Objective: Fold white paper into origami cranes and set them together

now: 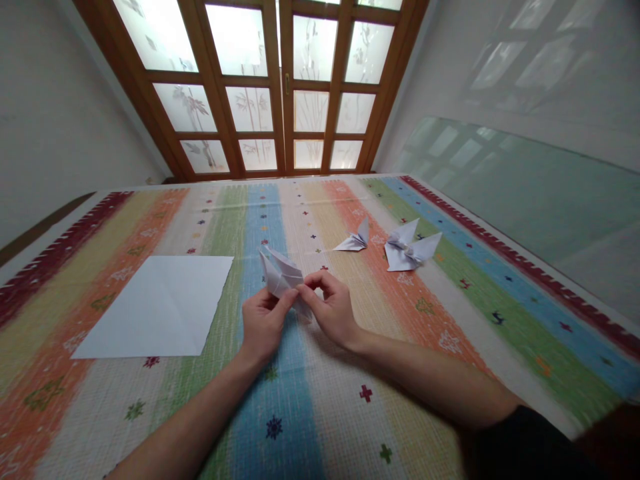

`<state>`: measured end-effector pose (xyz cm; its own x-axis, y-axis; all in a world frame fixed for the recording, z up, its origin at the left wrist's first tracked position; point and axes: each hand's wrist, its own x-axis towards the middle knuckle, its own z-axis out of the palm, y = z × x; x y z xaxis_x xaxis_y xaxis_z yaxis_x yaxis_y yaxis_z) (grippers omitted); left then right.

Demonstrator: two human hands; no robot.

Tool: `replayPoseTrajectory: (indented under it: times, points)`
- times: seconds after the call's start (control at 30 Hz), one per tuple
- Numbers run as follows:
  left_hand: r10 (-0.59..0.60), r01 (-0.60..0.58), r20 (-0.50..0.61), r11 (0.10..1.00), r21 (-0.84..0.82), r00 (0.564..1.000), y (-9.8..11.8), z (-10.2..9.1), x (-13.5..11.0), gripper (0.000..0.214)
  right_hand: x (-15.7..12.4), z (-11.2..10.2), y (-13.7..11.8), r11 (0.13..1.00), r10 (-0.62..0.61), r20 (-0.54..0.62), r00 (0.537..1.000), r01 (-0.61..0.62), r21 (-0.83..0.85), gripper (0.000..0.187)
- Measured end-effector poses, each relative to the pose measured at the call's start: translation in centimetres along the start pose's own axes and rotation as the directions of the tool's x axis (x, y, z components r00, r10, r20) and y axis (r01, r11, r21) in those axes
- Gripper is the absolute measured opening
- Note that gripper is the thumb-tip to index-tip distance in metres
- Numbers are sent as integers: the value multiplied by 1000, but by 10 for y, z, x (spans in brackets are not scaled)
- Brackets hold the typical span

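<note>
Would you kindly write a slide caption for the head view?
Left hand and right hand hold a folded paper over a striped cloth, between a flat sheet and other folded pieces.

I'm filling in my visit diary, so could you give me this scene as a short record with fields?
Left grip: pinching folded paper
Right grip: pinching the same paper, on its right side
Held paper: white, creased, with pointed flaps
To the left: flat white sheet, right edge ragged
To the right: small folded shape; farther right, larger folded cluster, piece count unclear
Surface: striped tablecloth
Background: wooden doors with patterned panes
</note>
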<state>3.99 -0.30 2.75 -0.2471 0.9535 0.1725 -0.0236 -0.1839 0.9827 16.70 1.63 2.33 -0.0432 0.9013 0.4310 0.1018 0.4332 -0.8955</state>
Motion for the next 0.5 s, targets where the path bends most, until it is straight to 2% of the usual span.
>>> replayPoseTrajectory:
  times: [0.1,0.17,0.23,0.3,0.4,0.5]
  points:
    - [-26,26,-8,999,-18,1000,0,0,0,21,2,3,1,982,130,10,991,-130,134,20]
    - [-59,59,1,998,-32,998,-1,-1,0,24,4,4,2,953,207,60,977,-215,212,28]
    - [-95,95,8,994,-52,995,-3,-2,1,27,7,3,3,927,242,122,963,-267,262,32]
    - [-125,126,21,989,-73,992,-6,-2,2,30,10,2,3,917,230,161,960,-269,294,31]
    - [-157,163,83,984,-72,984,-6,-1,1,32,13,-1,3,928,212,183,960,-256,270,30]
    - [-189,199,154,979,-50,970,-3,1,-2,35,15,-4,2,954,228,185,956,-258,153,22]
